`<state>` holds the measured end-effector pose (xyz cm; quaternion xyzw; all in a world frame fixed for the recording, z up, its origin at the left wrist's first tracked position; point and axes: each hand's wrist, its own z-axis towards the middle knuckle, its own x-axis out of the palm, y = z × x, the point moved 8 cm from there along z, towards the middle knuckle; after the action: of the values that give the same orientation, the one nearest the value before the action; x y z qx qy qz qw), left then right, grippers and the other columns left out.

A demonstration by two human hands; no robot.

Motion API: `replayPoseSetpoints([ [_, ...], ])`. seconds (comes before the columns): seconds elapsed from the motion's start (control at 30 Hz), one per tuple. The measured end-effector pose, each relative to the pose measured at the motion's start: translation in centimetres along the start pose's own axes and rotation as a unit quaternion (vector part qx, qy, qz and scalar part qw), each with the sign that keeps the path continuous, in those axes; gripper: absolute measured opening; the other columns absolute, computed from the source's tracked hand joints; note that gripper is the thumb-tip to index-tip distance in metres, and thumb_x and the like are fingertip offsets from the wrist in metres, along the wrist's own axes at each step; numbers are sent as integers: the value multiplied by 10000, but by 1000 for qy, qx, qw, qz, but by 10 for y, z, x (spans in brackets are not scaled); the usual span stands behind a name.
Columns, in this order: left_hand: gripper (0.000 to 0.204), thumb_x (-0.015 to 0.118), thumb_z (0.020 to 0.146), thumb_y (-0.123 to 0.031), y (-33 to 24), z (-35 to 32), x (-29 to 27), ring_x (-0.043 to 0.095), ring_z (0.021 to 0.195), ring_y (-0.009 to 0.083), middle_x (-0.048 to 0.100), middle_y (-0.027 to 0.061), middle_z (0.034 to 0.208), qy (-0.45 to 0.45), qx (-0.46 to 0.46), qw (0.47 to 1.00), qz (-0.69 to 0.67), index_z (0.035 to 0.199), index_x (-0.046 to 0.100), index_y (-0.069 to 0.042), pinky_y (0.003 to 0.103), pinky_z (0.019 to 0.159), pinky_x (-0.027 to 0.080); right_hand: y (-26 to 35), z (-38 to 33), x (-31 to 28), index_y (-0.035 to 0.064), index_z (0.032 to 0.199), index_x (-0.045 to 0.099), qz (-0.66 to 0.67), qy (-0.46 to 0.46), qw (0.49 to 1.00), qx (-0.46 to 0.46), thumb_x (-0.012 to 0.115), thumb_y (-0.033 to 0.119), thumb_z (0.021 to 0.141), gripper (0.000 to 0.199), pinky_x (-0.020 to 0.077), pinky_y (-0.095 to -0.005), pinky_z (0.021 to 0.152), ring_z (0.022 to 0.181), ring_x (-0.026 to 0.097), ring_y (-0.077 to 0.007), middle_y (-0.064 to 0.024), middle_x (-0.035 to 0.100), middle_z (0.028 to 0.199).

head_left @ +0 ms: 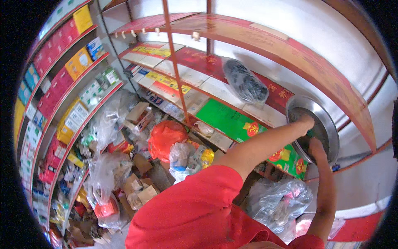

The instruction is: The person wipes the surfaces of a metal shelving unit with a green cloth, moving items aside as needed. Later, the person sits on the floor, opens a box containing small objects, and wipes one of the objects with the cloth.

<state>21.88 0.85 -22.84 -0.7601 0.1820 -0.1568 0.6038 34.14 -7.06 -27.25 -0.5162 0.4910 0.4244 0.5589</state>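
Round shiny steel basin (pixel 327 124) tilted on edge at right end of red shelf, hollow dark inside facing outward, rim bright. Small green object against its inside, partly hidden, unclear.

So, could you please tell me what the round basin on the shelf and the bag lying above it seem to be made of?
The round basin, which both the left hand and the right hand reach into, looks like metal, probably steel or aluminium: a grey, smooth, dully shining rim. The bag looks like thin clear plastic film, wrinkled and glossy, with dark contents showing through.
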Motion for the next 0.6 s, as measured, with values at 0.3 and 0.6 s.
replayPoseSetpoints([
  [0.3, 374, 417, 933, -216, 71, 115, -41, 543, 1133, 332, 551, 191, 1259, -80, -36, 995, -54, 1210, 559, -9, 465, 842, 469, 22, 46, -81, 32, 970, 697, 167, -114, 977, -74, 554, 108, 800, 235, 517, -398, 674, 832, 643, -315, -195, 669, 906],
  [0.6, 511, 398, 928, -526, 34, 57, 35, 636, 870, 329, 624, 157, 1056, 153, -150, 844, -492, 1197, 511, -106, 551, 865, 472, 30, -37, -194, 81, 1023, 642, 571, -226, 786, 76, 484, 158, 834, 259, 429, -240, 542, 707, 520, -115, -35, 596, 878],
])
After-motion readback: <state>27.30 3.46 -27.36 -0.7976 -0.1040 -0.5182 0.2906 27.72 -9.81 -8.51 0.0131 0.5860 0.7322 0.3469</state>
